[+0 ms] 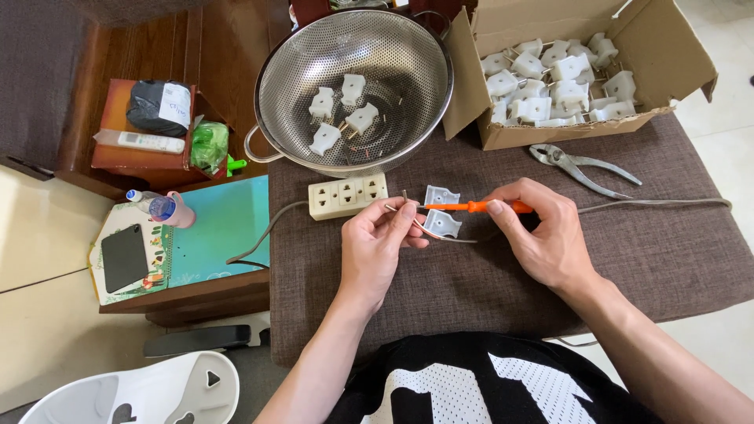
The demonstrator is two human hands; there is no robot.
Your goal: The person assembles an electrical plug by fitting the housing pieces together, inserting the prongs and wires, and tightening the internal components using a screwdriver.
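Our right hand [542, 235] gripping an orange screwdriver [471, 206], our left hand [381, 239] pinching a plug's wire ends [400, 206], white plug shells [441, 210] between them, power strip [348, 195] beside, colander [353, 86], cardboard box [550, 129] and pliers [581, 166] beyond.

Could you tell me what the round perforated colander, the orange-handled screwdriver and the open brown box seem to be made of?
The round perforated colander looks like polished steel: grey, shiny, with fine holes. The orange-handled screwdriver, held in the right hand, seems to have a glossy plastic grip and a thin metal shaft. The open brown box looks like matt corrugated cardboard, judging by its folded flaps.
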